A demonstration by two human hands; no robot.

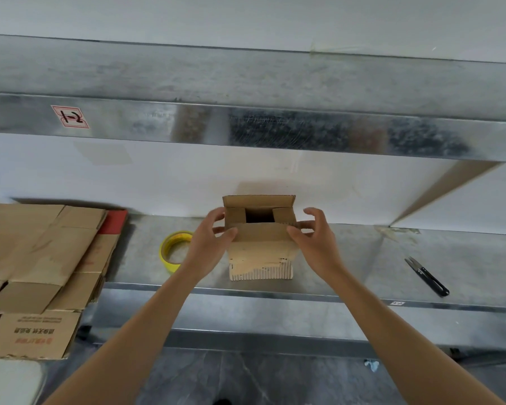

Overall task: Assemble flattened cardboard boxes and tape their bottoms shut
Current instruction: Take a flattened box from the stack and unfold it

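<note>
A small brown cardboard box (260, 252) stands on the metal table (348, 258), its upper end facing up. Two short side flaps lie folded inward, leaving a dark gap between them. The far flap stands up and the near flap is bent partway over. My left hand (214, 241) grips the box's left top edge, thumb on the near flap. My right hand (313, 238) holds the right top edge the same way. A yellow tape roll (173, 249) lies flat just left of my left hand.
A stack of flattened cardboard boxes (38, 273) covers the table's left end, with a red sheet (116, 222) behind it. Black snips (427, 276) lie at the right. A metal shelf (246, 124) hangs overhead. A white wall stands close behind the box.
</note>
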